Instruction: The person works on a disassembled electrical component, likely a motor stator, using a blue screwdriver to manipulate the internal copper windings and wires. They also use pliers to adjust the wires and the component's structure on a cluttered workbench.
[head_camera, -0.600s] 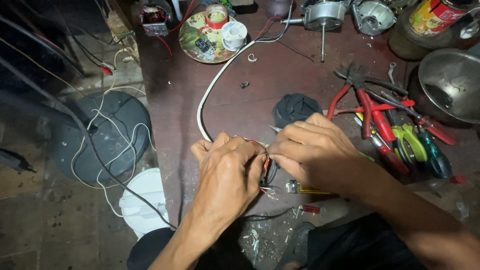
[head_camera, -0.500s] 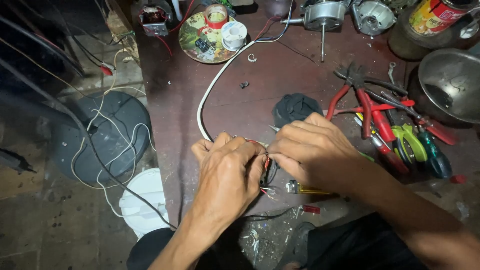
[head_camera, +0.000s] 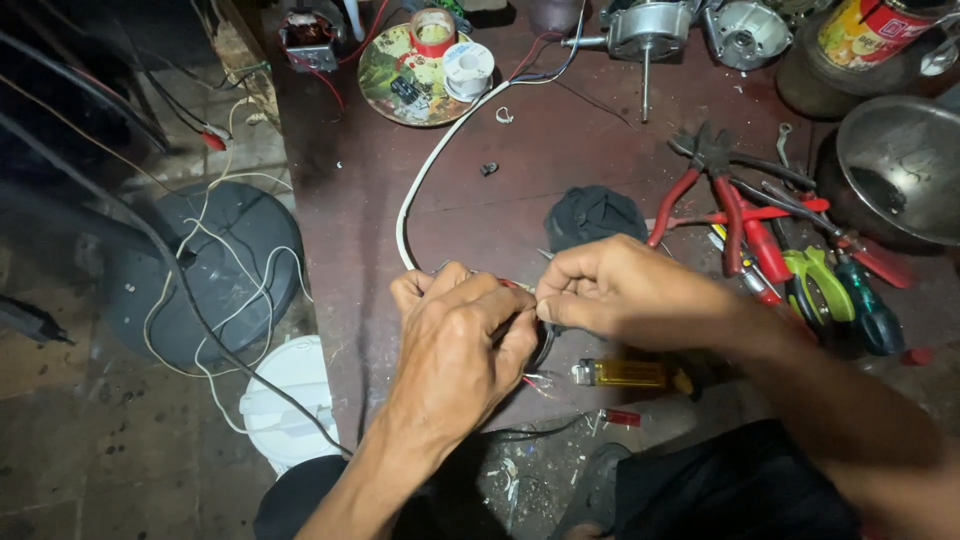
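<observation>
A thick white round cable (head_camera: 420, 185) curved across the dark red-brown tabletop, its near end meeting thin red wires (head_camera: 512, 286) pinched between both hands, partly hidden by fingers.

My dark red table (head_camera: 600, 150) carries a round plate (head_camera: 385, 75) at its far edge, with a red tape roll (head_camera: 433, 30) and a white solder spool (head_camera: 468, 68) on it. Right of the plate lies a small motor (head_camera: 645, 28) with its shaft pointing toward me. Farther right of the plate, red-handled pliers (head_camera: 720, 195) lie beside a metal bowl (head_camera: 900, 170). A yellow lighter (head_camera: 625, 373) lies near the table's front edge.
</observation>
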